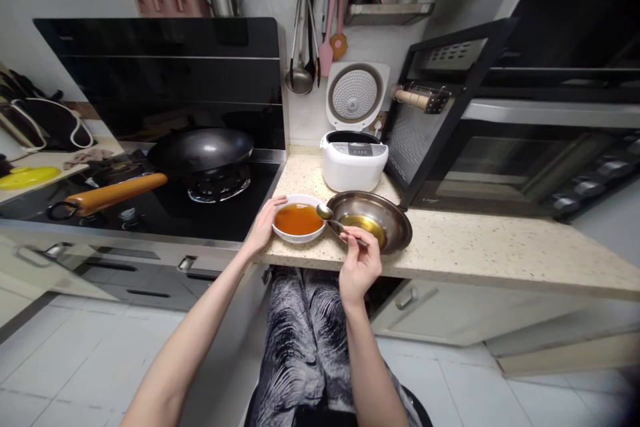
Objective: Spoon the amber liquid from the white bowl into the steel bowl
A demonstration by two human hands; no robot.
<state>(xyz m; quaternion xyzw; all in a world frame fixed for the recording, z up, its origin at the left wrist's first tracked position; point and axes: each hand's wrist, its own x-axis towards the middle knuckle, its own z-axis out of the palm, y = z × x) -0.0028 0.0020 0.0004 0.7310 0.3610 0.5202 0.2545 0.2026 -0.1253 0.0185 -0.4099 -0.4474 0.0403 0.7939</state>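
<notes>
A white bowl (299, 238) of clear orange-brown liquid (299, 219) stands near the counter's front edge. My left hand (263, 225) rests against its left rim, fingers extended along the side. Between thumb and fingers, my right hand (361, 260) pinches the handle of a metal spoon (325, 212). The spoon's head is at the bowl's right rim, close to the gap between the two vessels. To the right sits a wide stainless steel basin (397, 223) with yellowish liquid (367, 228) in its bottom, partly hidden by my right hand.
Behind the basin is a white rice cooker (355, 170) with its lid raised. A black wok (203, 150) with a wooden handle (117, 193) sits on the stove at left. A black oven (530, 160) stands right. Utensils, including tongs (303, 13), hang on the wall.
</notes>
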